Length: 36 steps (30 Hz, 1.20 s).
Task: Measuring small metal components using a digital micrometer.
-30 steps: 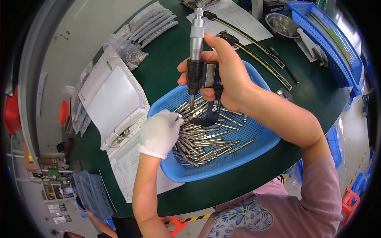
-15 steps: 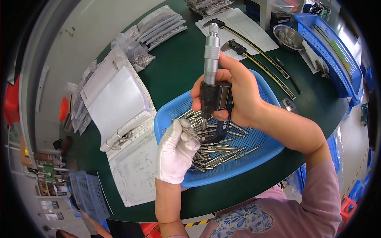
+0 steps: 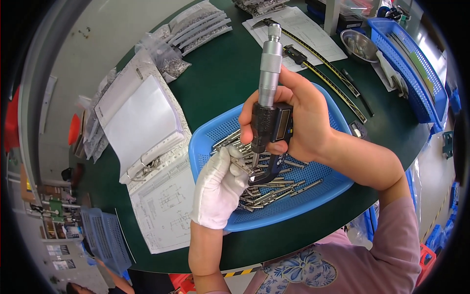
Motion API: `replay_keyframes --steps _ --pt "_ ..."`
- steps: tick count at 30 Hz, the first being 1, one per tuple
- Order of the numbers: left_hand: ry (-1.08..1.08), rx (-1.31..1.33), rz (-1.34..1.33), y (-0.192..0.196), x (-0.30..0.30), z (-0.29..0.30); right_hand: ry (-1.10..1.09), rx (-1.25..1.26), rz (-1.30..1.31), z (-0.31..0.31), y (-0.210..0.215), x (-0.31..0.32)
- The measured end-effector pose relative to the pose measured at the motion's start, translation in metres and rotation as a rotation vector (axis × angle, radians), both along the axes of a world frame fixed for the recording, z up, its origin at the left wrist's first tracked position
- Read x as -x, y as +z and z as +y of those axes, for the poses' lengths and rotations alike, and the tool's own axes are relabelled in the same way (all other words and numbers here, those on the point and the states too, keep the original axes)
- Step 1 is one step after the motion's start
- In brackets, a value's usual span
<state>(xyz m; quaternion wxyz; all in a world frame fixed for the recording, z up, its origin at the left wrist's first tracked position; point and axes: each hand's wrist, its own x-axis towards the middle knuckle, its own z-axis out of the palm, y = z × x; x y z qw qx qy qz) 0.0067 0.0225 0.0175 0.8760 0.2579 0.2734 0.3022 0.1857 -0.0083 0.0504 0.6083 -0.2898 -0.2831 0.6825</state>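
My bare right hand (image 3: pixel 303 112) is wrapped round a digital micrometer (image 3: pixel 268 98), its silver thimble pointing up and its black frame down. In a white glove, my left hand (image 3: pixel 218 183) pinches a thin metal pin (image 3: pixel 241 165). One end of that pin is at the micrometer's jaws; whether both jaws touch it I cannot tell. Below both hands sits a blue perforated basket (image 3: pixel 340 181) holding many similar metal pins (image 3: pixel 274 185), lying loose in a heap. My hands hide part of the heap.
Left of the basket lies an open ring binder (image 3: pixel 142 117) with drawings (image 3: pixel 166 210). Two calipers (image 3: pixel 333 88) rest on and beside papers at the back right, near a metal bowl (image 3: pixel 359 45) and a long blue basket (image 3: pixel 406 68). Bags of parts (image 3: pixel 200 24) are stacked at the back.
The micrometer, in my right hand, has shifted slightly right and tilted a little. My left hand still holds the pin at its jaws. The whole view has moved slightly.
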Motion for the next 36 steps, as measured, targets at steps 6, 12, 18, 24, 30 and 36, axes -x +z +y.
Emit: replay_keyframes --steps 6,12,18,24,30,36 --pt "0.020 -0.040 -0.015 0.0024 -0.0002 -0.0017 0.010 -0.045 0.012 0.0007 -0.0025 0.0015" --pt "0.025 -0.080 0.024 0.0036 -0.0012 -0.0030 0.021 -0.063 -0.015 0.0008 -0.0047 0.0013" --pt "0.016 -0.063 0.009 0.0026 -0.0017 -0.0031 0.025 -0.031 -0.030 0.0003 -0.0018 0.0028" --pt "0.016 -0.036 0.048 0.0021 -0.0012 -0.0020 0.021 -0.083 -0.032 0.0011 -0.0052 0.0034" --pt "0.023 -0.075 0.082 0.0051 -0.0031 -0.0037 0.001 -0.101 -0.045 -0.0006 -0.0015 0.0044" --pt "-0.027 -0.077 0.045 0.0012 -0.0005 -0.0015 -0.027 -0.089 -0.234 0.0007 -0.0048 0.0060"
